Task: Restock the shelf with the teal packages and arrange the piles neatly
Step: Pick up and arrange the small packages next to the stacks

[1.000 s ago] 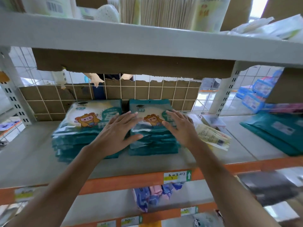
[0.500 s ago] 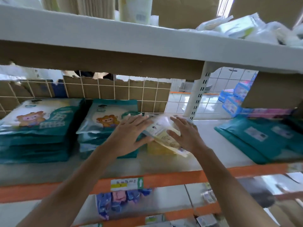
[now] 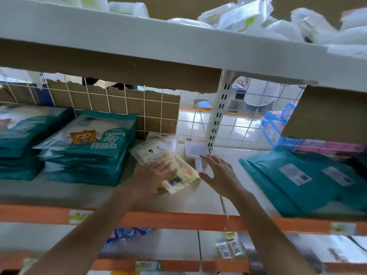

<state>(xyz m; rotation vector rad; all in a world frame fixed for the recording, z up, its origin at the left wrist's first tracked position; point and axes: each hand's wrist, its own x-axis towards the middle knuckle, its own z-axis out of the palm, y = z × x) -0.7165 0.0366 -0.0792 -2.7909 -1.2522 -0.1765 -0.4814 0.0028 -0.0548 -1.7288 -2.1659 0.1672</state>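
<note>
Item: I logged loose teal packages (image 3: 294, 181) lying flat at 3 o'clock from my right hand (image 3: 219, 173), spread and empty, the nearer; left hand (image 3: 155, 175) lay flat on yellow packs (image 3: 181, 178), teal pile (image 3: 89, 153) at its 9 o'clock.

Left hand (image 3: 154, 176) on yellow packets (image 3: 158, 154)

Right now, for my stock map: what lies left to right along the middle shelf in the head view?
Blurred teal pile → teal pile with cartoon front → yellow packets → right hand → flat teal packages.
</note>
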